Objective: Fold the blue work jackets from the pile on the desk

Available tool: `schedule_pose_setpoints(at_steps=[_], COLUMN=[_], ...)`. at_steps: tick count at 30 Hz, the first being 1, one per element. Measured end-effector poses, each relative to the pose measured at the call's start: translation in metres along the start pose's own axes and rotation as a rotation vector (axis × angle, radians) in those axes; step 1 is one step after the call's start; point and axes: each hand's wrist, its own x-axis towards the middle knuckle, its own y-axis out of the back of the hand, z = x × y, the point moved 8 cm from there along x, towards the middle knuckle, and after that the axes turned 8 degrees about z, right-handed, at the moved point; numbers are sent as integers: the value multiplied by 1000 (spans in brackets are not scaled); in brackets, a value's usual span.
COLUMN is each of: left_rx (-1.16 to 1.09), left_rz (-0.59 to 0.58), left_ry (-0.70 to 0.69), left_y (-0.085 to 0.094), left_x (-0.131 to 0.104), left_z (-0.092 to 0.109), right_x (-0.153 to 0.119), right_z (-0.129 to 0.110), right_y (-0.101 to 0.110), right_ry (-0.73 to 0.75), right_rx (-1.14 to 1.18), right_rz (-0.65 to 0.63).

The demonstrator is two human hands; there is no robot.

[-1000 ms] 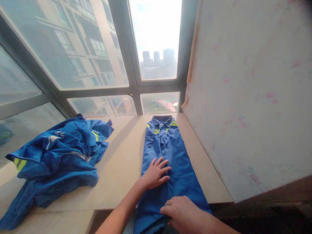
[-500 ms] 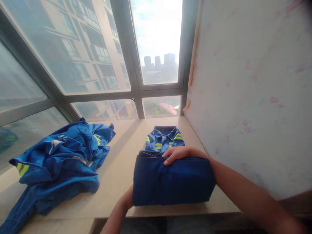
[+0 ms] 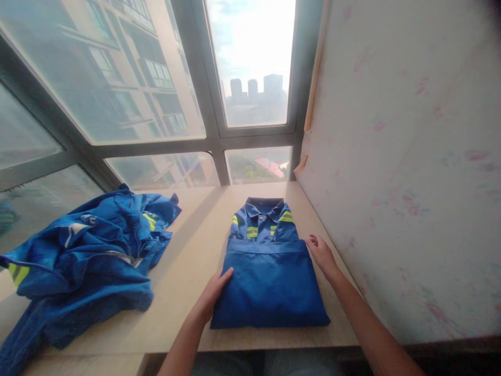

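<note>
A folded blue work jacket (image 3: 263, 284) lies flat on the wooden surface in front of me, collar pointing to the window. Its collar and chest, with yellow-green reflective strips, show beyond a smooth folded panel with a stitched band along the top. My left hand (image 3: 217, 287) grips the panel's left side, thumb on top; the other fingers are mostly hidden at the edge. At the upper right corner is my right hand (image 3: 321, 253), its fingers loosely bent and apart, the tips touching or very near the jacket's edge. It holds nothing.
A second blue work jacket (image 3: 90, 256), crumpled, with reflective strips, lies to the left. Framed windows (image 3: 256, 104) rise behind the pale wooden surface (image 3: 183, 245). A papered wall (image 3: 407, 172) bounds the right side. The surface's front edge is close to me.
The dark folded bundle, which stood raised under my right hand, now lies flat over the jacket. My right hand has moved right to its corner; my left hand has come up along the left side.
</note>
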Motion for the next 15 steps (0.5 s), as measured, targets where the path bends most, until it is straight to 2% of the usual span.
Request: schedule_pose_setpoints(at_steps=[2,3,5,7,10,15], left_rx=[67,99,150,181,150,-8], left_rz=[-7,-2,27,91,166,176], left_ry=[2,-20,-116,-259,-412,-408], left_y=[-2,-3,-4,-3,-1,7], left_x=[6,10,15,17,15,10], left_z=[7,12,26,41,54,58], right_x=[-14,-22,-34,-42,-48,-54], right_z=[32,41,43,32,1,-45], right_y=[3,-1,-10,-15,-8,16], right_ry=[-98,-116,-79,7,153,299], right_rx=[-7,-12,-26,-55,-77,-194], right_rz=[48,19,-67,-105,-58,71])
